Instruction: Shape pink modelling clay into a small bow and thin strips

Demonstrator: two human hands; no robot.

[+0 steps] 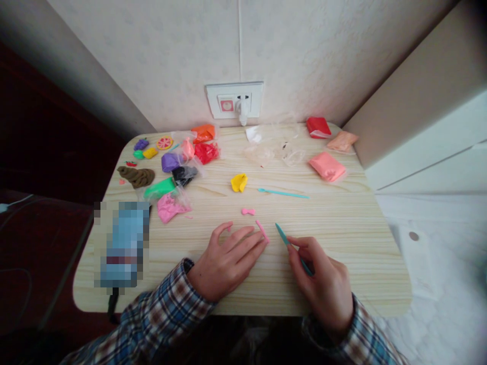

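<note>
My left hand (228,258) lies on the table with its fingers stretched out. Its fingertips are at a thin pink clay strip (262,231); whether they press on it I cannot tell. A small pink clay bit (229,229) is by the index finger. Between thumb and fingers, my right hand (319,279) grips a teal clay knife (282,233), its blade pointing up and left, a little right of the strip. Just beyond the strip sits a small pink clay bow (248,211). Farther back are a cupped yellow clay piece (239,182) and a thin blue modelling tool (283,193).
Bagged clay lies at the left, including pink (171,207), green (160,188) and purple (172,162). A brown clay coil (137,176) is beside it. Salmon (327,167) and red clay packs (318,127) lie back right. A pixelated device (124,248) with a cable occupies the left edge.
</note>
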